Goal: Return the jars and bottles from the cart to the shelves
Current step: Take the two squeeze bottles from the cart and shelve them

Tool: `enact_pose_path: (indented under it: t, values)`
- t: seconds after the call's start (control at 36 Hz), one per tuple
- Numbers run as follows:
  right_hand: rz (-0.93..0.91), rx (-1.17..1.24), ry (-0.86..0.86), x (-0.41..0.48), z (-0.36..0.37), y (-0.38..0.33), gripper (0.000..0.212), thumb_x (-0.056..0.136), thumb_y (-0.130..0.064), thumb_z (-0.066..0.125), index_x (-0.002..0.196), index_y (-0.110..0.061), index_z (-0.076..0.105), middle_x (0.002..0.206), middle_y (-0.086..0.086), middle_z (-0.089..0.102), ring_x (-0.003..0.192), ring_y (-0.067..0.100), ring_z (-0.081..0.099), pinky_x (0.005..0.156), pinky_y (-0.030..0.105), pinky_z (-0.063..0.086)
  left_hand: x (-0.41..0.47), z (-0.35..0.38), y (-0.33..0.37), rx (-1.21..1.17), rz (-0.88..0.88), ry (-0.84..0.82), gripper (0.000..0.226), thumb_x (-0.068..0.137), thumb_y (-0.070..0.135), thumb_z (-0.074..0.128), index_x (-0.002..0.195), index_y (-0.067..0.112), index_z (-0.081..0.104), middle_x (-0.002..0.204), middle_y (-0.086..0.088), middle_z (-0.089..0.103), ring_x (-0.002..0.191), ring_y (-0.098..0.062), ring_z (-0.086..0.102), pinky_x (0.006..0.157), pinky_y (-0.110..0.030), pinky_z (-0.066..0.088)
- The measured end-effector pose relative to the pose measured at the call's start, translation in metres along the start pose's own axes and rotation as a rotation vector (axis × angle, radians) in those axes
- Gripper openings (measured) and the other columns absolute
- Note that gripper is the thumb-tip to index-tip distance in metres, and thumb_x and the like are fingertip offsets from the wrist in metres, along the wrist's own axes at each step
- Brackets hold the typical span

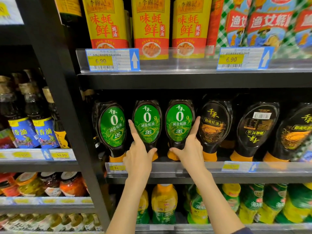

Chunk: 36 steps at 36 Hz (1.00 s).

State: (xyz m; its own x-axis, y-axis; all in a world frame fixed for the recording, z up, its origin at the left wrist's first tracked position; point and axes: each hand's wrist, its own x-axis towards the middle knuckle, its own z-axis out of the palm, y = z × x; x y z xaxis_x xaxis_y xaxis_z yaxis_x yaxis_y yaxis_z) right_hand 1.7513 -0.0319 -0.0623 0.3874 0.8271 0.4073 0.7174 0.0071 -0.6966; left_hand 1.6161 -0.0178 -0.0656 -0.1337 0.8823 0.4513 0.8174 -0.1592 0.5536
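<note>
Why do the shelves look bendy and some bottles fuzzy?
Head view: the wide lens bows the black upright post; the green-label bottles between the hands are sharp, the yellow-green bottles at lower right smear; glare streaks the clear price strip.

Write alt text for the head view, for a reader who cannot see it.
Two bare hands, the left hand and the right hand, each hold a green-labelled squeeze bottle standing cap-down on the middle shelf. A third green bottle stands left of them; black-labelled bottles stand right.
</note>
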Motion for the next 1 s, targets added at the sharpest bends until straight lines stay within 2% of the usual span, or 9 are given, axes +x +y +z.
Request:
enact_pose_path:
  t: [0.11, 0.22, 0.31, 0.44, 0.61, 0.72, 0.86, 1.0]
  values:
    - [-0.008, -0.008, 0.035, -0.001, 0.003, 0.000, 0.137, 0.071, -0.015, 0.080, 0.128, -0.037, -0.042, 0.122, 0.017, 0.058, 0.111, 0.035, 0.059, 0.096, 0.048, 0.044, 0.001, 0.002, -0.001, 0.017, 0.025, 0.014, 0.118, 0.082, 0.043, 0.066, 0.130, 0.026, -0.041, 0.102, -0.009, 0.068, 0.091, -0.026, 0.066, 0.063, -0.030, 0.042]
    - [0.002, -0.022, 0.062, -0.002, 0.004, -0.002, 0.135, 0.071, -0.017, 0.080, 0.125, -0.038, -0.043, 0.121, 0.017, 0.059, 0.109, 0.034, 0.060, 0.095, 0.046, 0.045, 0.003, 0.002, -0.001, 0.026, 0.027, 0.003, 0.117, 0.084, 0.041, 0.065, 0.132, 0.022, -0.040, 0.105, -0.009, 0.067, 0.095, -0.026, 0.065, 0.065, -0.029, 0.039]
    - [0.010, -0.025, 0.071, -0.002, 0.005, -0.003, 0.134, 0.072, -0.018, 0.079, 0.130, -0.034, -0.041, 0.121, 0.016, 0.058, 0.108, 0.034, 0.061, 0.093, 0.045, 0.046, 0.004, 0.002, -0.002, 0.020, 0.048, -0.007, 0.118, 0.084, 0.040, 0.065, 0.128, 0.024, -0.044, 0.103, -0.010, 0.068, 0.094, -0.027, 0.065, 0.071, -0.034, 0.047]
    - [0.022, -0.026, 0.070, -0.003, 0.005, -0.001, 0.132, 0.072, -0.019, 0.079, 0.134, -0.032, -0.038, 0.123, 0.016, 0.058, 0.108, 0.034, 0.060, 0.093, 0.046, 0.046, 0.006, 0.002, -0.003, 0.016, 0.043, -0.020, 0.117, 0.085, 0.039, 0.064, 0.131, 0.021, -0.042, 0.105, -0.010, 0.067, 0.099, -0.030, 0.063, 0.076, -0.038, 0.046]
    - [0.024, -0.026, 0.065, -0.003, 0.006, -0.001, 0.134, 0.073, -0.020, 0.078, 0.129, -0.036, -0.042, 0.126, 0.016, 0.057, 0.110, 0.035, 0.060, 0.095, 0.048, 0.047, 0.007, 0.003, -0.005, 0.023, 0.030, -0.024, 0.121, 0.083, 0.042, 0.066, 0.130, 0.025, -0.044, 0.097, -0.008, 0.069, 0.090, -0.026, 0.066, 0.077, -0.040, 0.053]
    - [0.027, -0.018, 0.059, -0.004, 0.004, -0.003, 0.131, 0.073, -0.019, 0.078, 0.135, -0.032, -0.037, 0.130, 0.017, 0.054, 0.113, 0.035, 0.058, 0.096, 0.048, 0.045, 0.006, 0.004, -0.005, 0.019, 0.011, -0.026, 0.121, 0.082, 0.042, 0.066, 0.133, 0.025, -0.042, 0.095, -0.008, 0.069, 0.086, -0.026, 0.067, 0.076, -0.041, 0.054]
    - [0.004, -0.003, 0.050, -0.005, 0.002, -0.003, 0.132, 0.074, -0.017, 0.078, 0.128, -0.037, -0.041, 0.131, 0.018, 0.054, 0.114, 0.034, 0.058, 0.096, 0.047, 0.046, 0.002, -0.002, -0.001, 0.020, 0.006, -0.015, 0.117, 0.083, 0.042, 0.066, 0.139, 0.021, -0.035, 0.099, -0.010, 0.070, 0.091, -0.027, 0.066, 0.075, -0.037, 0.050]
    - [0.022, -0.009, -0.013, -0.007, -0.007, -0.003, 0.123, 0.077, -0.020, 0.075, 0.141, -0.025, -0.031, 0.134, 0.018, 0.052, 0.120, 0.033, 0.053, 0.099, 0.046, 0.044, 0.000, -0.012, 0.001, 0.001, 0.011, -0.084, 0.118, 0.082, 0.042, 0.066, 0.138, 0.020, -0.036, 0.103, -0.012, 0.068, 0.099, -0.033, 0.063, 0.077, -0.039, 0.047]
